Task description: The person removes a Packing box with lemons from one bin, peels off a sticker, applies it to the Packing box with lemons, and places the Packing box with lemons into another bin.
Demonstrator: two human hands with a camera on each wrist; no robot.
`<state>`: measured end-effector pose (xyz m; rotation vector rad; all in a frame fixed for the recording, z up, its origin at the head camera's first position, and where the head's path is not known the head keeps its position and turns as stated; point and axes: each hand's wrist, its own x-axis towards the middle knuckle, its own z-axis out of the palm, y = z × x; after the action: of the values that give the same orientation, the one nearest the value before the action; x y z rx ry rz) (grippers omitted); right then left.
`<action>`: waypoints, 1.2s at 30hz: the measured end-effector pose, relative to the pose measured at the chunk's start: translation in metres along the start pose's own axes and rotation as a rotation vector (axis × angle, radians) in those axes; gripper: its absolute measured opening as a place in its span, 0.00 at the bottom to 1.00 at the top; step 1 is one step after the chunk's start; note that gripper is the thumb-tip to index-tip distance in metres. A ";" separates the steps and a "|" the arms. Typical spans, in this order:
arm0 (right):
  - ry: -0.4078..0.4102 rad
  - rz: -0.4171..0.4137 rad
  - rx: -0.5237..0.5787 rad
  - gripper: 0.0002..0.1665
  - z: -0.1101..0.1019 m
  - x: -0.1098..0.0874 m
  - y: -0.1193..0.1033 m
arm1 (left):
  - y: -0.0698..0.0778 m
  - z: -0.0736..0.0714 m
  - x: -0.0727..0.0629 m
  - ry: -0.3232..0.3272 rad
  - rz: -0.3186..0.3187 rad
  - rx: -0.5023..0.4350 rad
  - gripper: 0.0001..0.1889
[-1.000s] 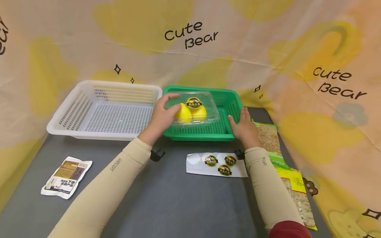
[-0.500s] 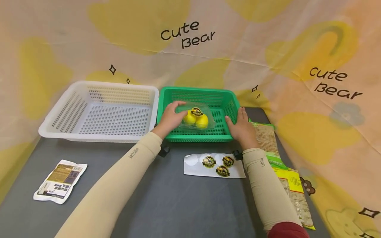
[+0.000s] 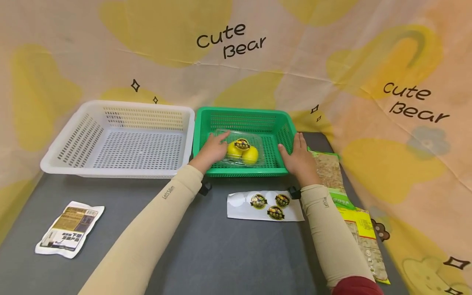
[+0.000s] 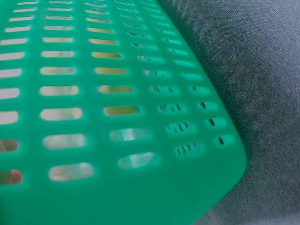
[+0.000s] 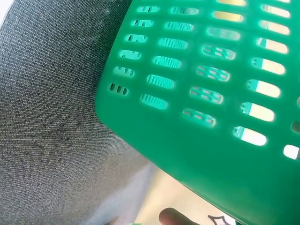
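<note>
In the head view a clear plastic fruit box lies inside the green basket. Two yellow fruits show through its lid, which bears a round black and gold sticker. My left hand is over the basket's left side, at the box's left end. Its index finger points forward along the box. My right hand rests against the basket's right front corner, fingers straight and thumb apart. Both wrist views show mostly the basket's slotted wall, with a fingertip low in the right one.
A white basket stands directly left of the green one. In front lies a sticker sheet with several stickers. A foil pouch lies at the left, and green and yellow packets line the right edge.
My left hand has lowered the fruit box from above the green basket into it, and its fingers have drawn closer together at the box's left end. My right hand stays at the basket's corner.
</note>
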<state>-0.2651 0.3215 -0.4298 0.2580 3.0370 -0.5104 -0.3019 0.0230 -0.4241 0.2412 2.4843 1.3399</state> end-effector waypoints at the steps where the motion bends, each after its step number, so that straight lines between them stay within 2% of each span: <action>1: -0.001 0.000 0.002 0.57 0.000 0.000 0.000 | 0.000 0.000 0.000 -0.005 -0.006 0.017 0.28; 7: -0.002 -0.005 0.018 0.55 -0.001 -0.001 -0.001 | -0.001 0.003 0.000 0.008 -0.019 0.058 0.28; 10: 0.000 -0.004 0.021 0.55 -0.001 0.000 -0.001 | -0.001 0.003 0.001 0.035 -0.004 0.025 0.28; 13: -0.002 -0.005 0.025 0.54 -0.001 0.001 0.000 | 0.000 0.003 0.000 0.094 0.044 -0.049 0.27; 16: 0.001 -0.013 0.034 0.54 -0.001 0.004 0.000 | 0.000 0.002 -0.002 0.197 0.137 -0.140 0.25; 19: 0.005 -0.015 0.036 0.54 -0.001 0.007 0.000 | -0.002 0.001 -0.007 0.324 0.271 -0.200 0.24; 21: 0.004 -0.016 0.043 0.54 0.000 0.008 -0.001 | -0.005 0.004 -0.014 0.405 0.354 -0.216 0.24; 24: -0.013 -0.023 0.059 0.54 0.000 0.011 -0.002 | -0.014 0.010 -0.035 0.482 0.457 -0.220 0.24; 27: -0.023 -0.027 0.087 0.54 0.000 0.014 -0.002 | -0.025 0.019 -0.059 0.523 0.532 -0.175 0.25; 31: -0.056 -0.024 0.100 0.53 -0.004 0.018 0.005 | -0.040 0.024 -0.087 0.561 0.599 -0.003 0.27; 34: -0.119 -0.034 0.106 0.53 -0.011 0.021 0.011 | -0.052 0.019 -0.102 0.596 0.574 0.157 0.30; 36: -0.133 -0.036 0.105 0.53 -0.014 0.022 0.014 | -0.057 0.013 -0.111 0.609 0.520 0.236 0.32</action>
<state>-0.2846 0.3423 -0.4232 0.1671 2.8944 -0.6632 -0.1938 -0.0306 -0.4577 0.6556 3.2580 1.4673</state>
